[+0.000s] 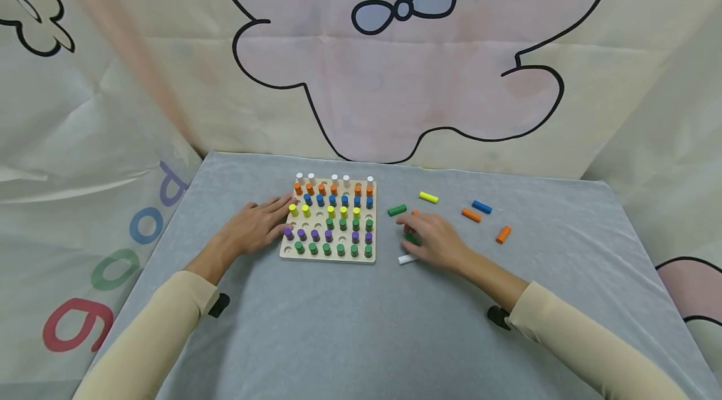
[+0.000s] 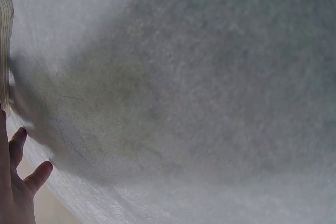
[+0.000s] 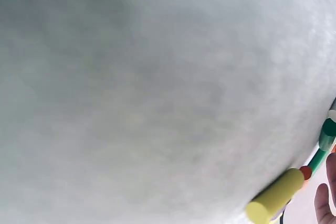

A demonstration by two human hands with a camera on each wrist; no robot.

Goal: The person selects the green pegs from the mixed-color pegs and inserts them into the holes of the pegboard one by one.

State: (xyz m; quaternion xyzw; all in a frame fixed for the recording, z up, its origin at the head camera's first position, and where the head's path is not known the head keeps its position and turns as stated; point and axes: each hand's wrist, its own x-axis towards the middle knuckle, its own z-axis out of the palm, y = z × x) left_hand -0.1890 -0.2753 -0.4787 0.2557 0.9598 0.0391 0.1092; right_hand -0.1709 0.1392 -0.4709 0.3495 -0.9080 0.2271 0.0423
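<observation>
A wooden pegboard (image 1: 328, 258) bears rows of white, orange, blue, yellow, green and purple pegs, with some bare holes between them. My left hand (image 1: 252, 228) rests at its left edge, fingers extended; the left wrist view catches the board's side (image 2: 5, 40) and part of that hand (image 2: 21, 192). Right of the board, my right hand (image 1: 433, 239) hovers low over loose pegs, thumb and forefinger apart. A green peg (image 1: 413, 239) lies between them, partly hidden by the hand. A white peg (image 1: 407, 259) lies just below the thumb. Fingers (image 3: 321, 203) show at the right wrist view's edge.
Other loose pegs lie on the grey cloth (image 1: 350, 325): green (image 1: 397, 210), yellow (image 1: 429, 197), blue (image 1: 482, 206) and two orange, one nearer (image 1: 504, 234) and one farther (image 1: 471, 215). Another orange peg (image 1: 415, 212) peeks out behind the right hand. A printed curtain (image 1: 395, 93) hangs behind the table.
</observation>
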